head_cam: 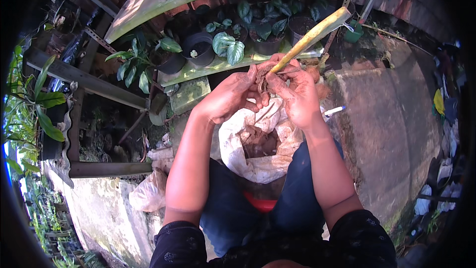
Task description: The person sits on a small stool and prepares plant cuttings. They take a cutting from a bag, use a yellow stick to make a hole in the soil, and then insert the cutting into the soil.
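My right hand (297, 91), smeared with soil, grips the lower end of a yellow-green plant stalk (312, 37) that slants up to the right. A clump of muddy roots (264, 76) hangs at the stalk's base, between both hands. My left hand (238, 91) touches the clump from the left with curled fingers; whether it grips the clump is hard to tell. Below the hands, between my knees, stands a white woven sack (232, 145) with a rolled rim and dark wet soil (260, 143) inside.
Black plastic pots (199, 48) with leafy plants line a mossy shelf (178, 76) ahead, under a higher shelf (141, 11). A white marker pen (334, 111) lies to the right by a concrete slab (386, 134). A plastic bag (148, 191) is at the left, near a metal frame (93, 82).
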A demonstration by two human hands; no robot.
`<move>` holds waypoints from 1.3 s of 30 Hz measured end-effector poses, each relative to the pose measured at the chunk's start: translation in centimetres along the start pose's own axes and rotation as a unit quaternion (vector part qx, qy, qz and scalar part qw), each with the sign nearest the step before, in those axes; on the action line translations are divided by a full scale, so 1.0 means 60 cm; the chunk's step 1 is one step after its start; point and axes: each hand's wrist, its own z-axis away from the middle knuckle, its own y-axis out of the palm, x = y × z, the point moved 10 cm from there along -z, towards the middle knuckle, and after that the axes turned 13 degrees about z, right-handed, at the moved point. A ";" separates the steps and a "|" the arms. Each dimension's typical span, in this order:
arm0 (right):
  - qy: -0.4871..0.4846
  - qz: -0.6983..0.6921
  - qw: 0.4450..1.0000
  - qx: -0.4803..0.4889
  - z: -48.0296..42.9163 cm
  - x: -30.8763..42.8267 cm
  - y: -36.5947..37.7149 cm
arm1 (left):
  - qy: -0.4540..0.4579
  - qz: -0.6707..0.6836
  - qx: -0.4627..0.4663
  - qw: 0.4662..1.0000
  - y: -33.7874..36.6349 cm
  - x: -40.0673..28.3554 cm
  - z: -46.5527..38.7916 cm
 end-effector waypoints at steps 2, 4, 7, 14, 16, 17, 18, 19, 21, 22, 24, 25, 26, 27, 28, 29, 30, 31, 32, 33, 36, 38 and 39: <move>0.005 -0.008 1.000 -0.010 0.002 -0.006 -0.002 | 0.006 0.044 -0.011 0.999 0.012 -0.003 0.004; 0.010 0.004 1.000 -0.001 0.000 -0.004 0.003 | 0.024 0.074 0.015 0.997 0.018 -0.009 0.009; -0.017 0.009 1.000 0.013 -0.006 -0.002 0.003 | 0.041 0.101 0.060 0.992 0.017 -0.008 0.005; -0.016 -0.050 0.998 0.032 -0.002 0.001 0.002 | 0.087 0.021 0.091 0.992 0.029 -0.017 0.003; -0.030 -0.031 0.998 0.034 -0.001 0.005 -0.002 | 0.096 0.007 0.098 0.991 0.032 -0.016 -0.001; -0.037 -0.033 0.998 0.037 -0.001 0.008 0.000 | 0.102 0.001 0.101 0.990 0.035 -0.017 -0.003; -0.043 -0.033 0.998 0.038 0.000 0.011 -0.001 | 0.112 -0.025 0.082 0.990 0.035 -0.019 -0.007; -0.050 -0.033 0.997 0.040 0.001 0.015 -0.002 | 0.107 -0.035 0.076 0.991 0.036 -0.018 -0.009; -0.026 -0.072 0.996 0.040 0.004 0.004 -0.005 | 0.093 -0.055 0.062 0.992 0.042 -0.019 -0.007; -0.010 -0.097 0.994 0.040 0.005 0.001 -0.005 | 0.089 -0.067 0.034 0.993 0.048 -0.023 -0.004; 0.028 -0.153 0.987 0.050 0.004 -0.011 -0.004 | 0.086 -0.092 0.018 0.992 0.051 -0.030 -0.001; 0.019 -0.138 0.989 0.041 0.003 -0.008 -0.009 | 0.082 -0.105 0.010 0.991 0.050 -0.033 0.001; 0.012 -0.123 0.992 0.031 0.003 -0.005 -0.013 | 0.058 -0.125 -0.001 0.990 0.050 -0.030 0.003; 0.015 -0.172 0.985 0.021 0.002 -0.005 -0.015 | 0.036 -0.146 -0.011 0.989 0.051 -0.030 0.004; 0.018 -0.220 0.975 0.011 0.002 -0.006 -0.017 | 0.014 -0.166 -0.021 0.986 0.049 -0.027 0.005; 0.021 -0.268 0.963 0.001 0.001 -0.007 -0.018 | 0.007 -0.160 -0.022 0.987 0.048 -0.024 0.005; 0.025 -0.240 0.970 0.007 -0.001 -0.009 -0.022 | 0.005 -0.150 -0.021 0.989 0.047 -0.019 0.001; 0.036 -0.193 0.981 -0.004 -0.004 -0.018 -0.027 | 0.004 -0.139 -0.021 0.990 0.045 -0.015 -0.002; 0.047 -0.146 0.988 -0.015 -0.006 -0.028 -0.031 | 0.016 -0.125 -0.015 0.992 0.044 -0.016 -0.003; 0.058 -0.095 0.993 -0.025 -0.008 -0.029 -0.033 | 0.030 -0.106 -0.009 0.994 0.043 -0.014 -0.006; 0.097 -0.115 0.988 -0.036 -0.003 -0.024 -0.025 | 0.055 -0.066 0.014 0.996 0.042 -0.017 -0.008; 0.102 -0.130 0.986 -0.029 -0.003 -0.033 -0.029 | 0.037 -0.045 0.041 0.997 0.044 -0.017 -0.005; 0.109 -0.119 0.986 -0.041 -0.003 -0.040 -0.036 | 0.054 -0.091 0.048 0.993 0.045 -0.018 -0.003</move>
